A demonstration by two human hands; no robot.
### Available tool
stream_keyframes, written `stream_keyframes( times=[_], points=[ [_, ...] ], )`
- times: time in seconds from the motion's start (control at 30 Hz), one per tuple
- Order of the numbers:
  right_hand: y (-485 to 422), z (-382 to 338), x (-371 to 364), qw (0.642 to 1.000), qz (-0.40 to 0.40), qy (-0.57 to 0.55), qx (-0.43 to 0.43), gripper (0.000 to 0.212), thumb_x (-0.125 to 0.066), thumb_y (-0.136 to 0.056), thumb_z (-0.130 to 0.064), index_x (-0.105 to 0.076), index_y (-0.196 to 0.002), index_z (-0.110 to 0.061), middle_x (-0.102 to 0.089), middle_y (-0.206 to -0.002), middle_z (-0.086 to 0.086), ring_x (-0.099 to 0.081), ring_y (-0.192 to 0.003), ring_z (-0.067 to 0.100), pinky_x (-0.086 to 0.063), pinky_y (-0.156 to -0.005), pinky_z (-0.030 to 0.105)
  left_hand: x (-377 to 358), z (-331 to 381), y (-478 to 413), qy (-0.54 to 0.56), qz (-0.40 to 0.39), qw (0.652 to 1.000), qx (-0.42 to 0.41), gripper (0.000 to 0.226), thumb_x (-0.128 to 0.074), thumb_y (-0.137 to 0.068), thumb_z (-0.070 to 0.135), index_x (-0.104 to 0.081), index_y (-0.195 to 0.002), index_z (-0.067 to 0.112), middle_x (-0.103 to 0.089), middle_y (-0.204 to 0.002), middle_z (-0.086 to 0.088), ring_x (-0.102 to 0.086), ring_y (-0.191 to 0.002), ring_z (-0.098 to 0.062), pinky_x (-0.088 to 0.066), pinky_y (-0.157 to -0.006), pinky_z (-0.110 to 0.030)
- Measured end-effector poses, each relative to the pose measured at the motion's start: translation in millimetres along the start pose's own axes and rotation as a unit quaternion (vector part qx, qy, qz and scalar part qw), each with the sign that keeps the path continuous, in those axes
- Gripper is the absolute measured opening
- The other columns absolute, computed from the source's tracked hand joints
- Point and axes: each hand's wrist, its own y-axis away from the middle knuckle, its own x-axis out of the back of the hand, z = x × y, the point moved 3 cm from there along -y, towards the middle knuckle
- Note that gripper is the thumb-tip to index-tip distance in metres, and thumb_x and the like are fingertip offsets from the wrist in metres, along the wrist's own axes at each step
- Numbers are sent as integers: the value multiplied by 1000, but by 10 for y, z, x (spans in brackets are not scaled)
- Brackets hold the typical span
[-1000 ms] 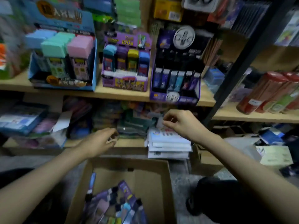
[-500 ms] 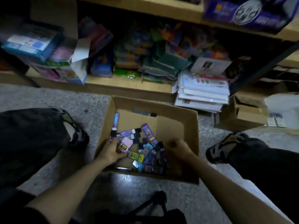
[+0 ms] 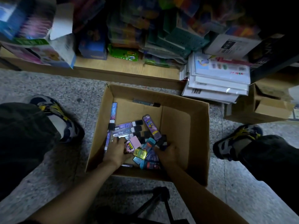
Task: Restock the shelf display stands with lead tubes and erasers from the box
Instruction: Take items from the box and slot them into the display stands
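An open cardboard box (image 3: pixel 184 102) stands on the floor between my feet. Its bottom holds several purple and dark lead tubes (image 3: pixel 127 126), a pink eraser (image 3: pixel 134 142), a yellow eraser (image 3: pixel 140 153) and a blue eraser (image 3: pixel 149 143). Both hands are down in the box. My left hand (image 3: pixel 117 150) lies on the pile, fingers curled over tube ends and thumb against the pink eraser; a grip is not clear. My right hand (image 3: pixel 167 153) curls round dark lead tubes whose ends stick out above its fingers. The display stands are out of view.
The low wooden shelf (image 3: pixel 113 73) runs just behind the box, packed with stationery. White packs (image 3: pixel 216 81) are stacked at its right end, beside a smaller cardboard box (image 3: pixel 265 109). My shoes (image 3: pixel 56 117) (image 3: pixel 237 139) flank the box. A black stand (image 3: pixel 155 201) sits below.
My view dropped from the shelf display stands to the floor box. Both hands came down from shelf height into the box and now sit among the tubes and erasers.
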Motion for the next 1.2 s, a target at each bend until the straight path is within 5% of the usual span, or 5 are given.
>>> stream_keyframes(
  times=[0.2,0.43,0.67,0.8,1.2],
  points=[
    [-122,2,-57,1000,-15,-8,-21,45,-77,-76,-26,-66,-106,5,-66,-109,24,-61,-103,31,-47,-91,41,-103,34,-51,-196,-14,978,-70,63,-71,-76,41,-41,-128,23,-38,-120,-7,-40,-112,-26,-37,-88,-35],
    [-120,13,18,977,-53,-197,-59,13,-70,-81,-4,-58,-75,-6,-59,-72,10,-55,-62,15,-43,-55,21,-50,45,-147,-216,-78,969,-93,57,-70,-76,42,-46,-121,17,-47,-126,-4,-43,-116,-24,-36,-90,-35],
    [-39,-118,293,953,-68,-291,-41,23,-64,-86,-3,-59,-106,7,-64,-96,24,-61,-89,34,-50,-83,49,51,158,-22,112,-62,991,-22,46,-71,-82,22,-47,-121,16,-63,-110,-5,-59,-101,-21,-46,-81,-25],
    [85,-356,515,936,-110,-335,7,24,-66,-85,-7,-61,-103,8,-68,-88,21,-66,-74,28,-56,-69,38,141,491,20,346,-44,937,12,37,-66,-84,6,-53,-119,6,-63,-102,-8,-60,-87,-13,-43,-65,-4],
    [734,-1054,987,881,-192,-412,129,20,-58,-89,-2,-56,-69,-2,-61,-54,8,-61,-45,15,-50,-45,23,453,1291,340,589,-101,800,-53,40,-74,-77,39,-69,-108,15,-70,-110,-14,-64,-106,-32,-47,-96,-44]
  ],
)
